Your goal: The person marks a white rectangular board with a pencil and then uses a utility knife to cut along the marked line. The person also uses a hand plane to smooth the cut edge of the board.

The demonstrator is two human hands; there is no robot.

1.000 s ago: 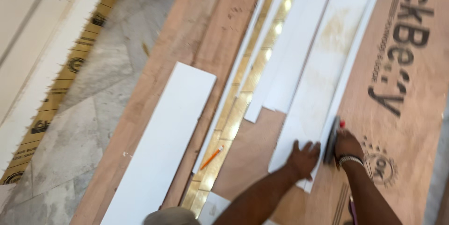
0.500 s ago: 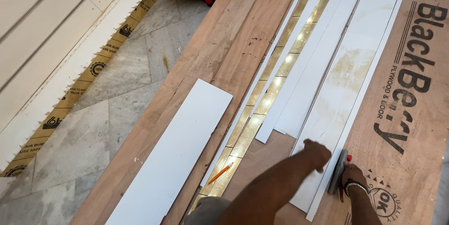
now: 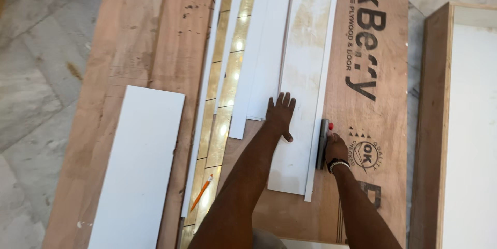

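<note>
The left hand [image 3: 280, 114] lies flat, fingers spread and pointing away from the person, pressed on a long white laminate strip [image 3: 305, 73] that runs lengthwise down the plywood sheet [image 3: 378, 88]; its grip is apart, closed on nothing, the palm simply bearing down near the strip's left edge, toward the near end. The right hand [image 3: 335, 149] sits just beside the strip's right edge, its grip clamped on a dark hand tool [image 3: 323, 143] with a small red tip, held upright along that edge and touching it. A beaded band circles the right wrist. The strip carries a yellowish stain over its far half, and a thinner white strip [image 3: 320, 125] lies under its right side, showing as a narrow margin. To the left, touching or just beside one another, lie 2 more white strips [image 3: 259, 57], then a gold mirrored strip [image 3: 228, 83] that catches points of light, then another thin white strip at its left. An orange pencil [image 3: 201, 192] rests tilted on the gold strip's near end. Further left, well apart from the hands, a wide white board [image 3: 137, 171] lies on brown wooden planks [image 3: 150, 26]. A wood-edged white panel [image 3: 466, 125] stands off to the right, and grey marble floor [image 3: 36, 83] shows at the left.
</note>
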